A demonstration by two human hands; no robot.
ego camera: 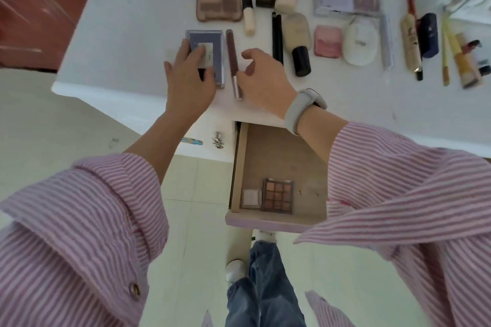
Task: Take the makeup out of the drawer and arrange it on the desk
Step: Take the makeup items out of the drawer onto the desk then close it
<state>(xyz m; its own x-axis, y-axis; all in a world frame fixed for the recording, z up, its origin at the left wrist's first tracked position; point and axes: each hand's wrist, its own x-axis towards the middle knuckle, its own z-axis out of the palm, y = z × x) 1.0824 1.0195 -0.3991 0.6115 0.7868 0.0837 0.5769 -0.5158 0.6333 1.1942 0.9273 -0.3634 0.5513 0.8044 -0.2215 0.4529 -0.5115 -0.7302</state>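
Makeup laid out in rows across the white desk (127, 42): a lilac flat case (210, 42) near the front edge, a brown tube (233, 61) just beside it on its right, a tan two-pan palette (219, 1) farther back, a cream bottle with a black cap (298, 42), a pink blush compact (328, 41), a white oval compact (360, 41), and further tubes and pencils toward the right end. Left hand (190, 74): fingers straight, lying flat on the lilac flat case. Right hand (261, 79): fingers loosely curled, holding nothing, close against the lower end of the brown tube; whether it touches is unclear. Grey wristband (303, 109) on the right wrist. Open drawer (236, 167) below the desk edge: a nine-pan eyeshadow palette (277, 195) and a small square compact (250, 198), side by side at the front.
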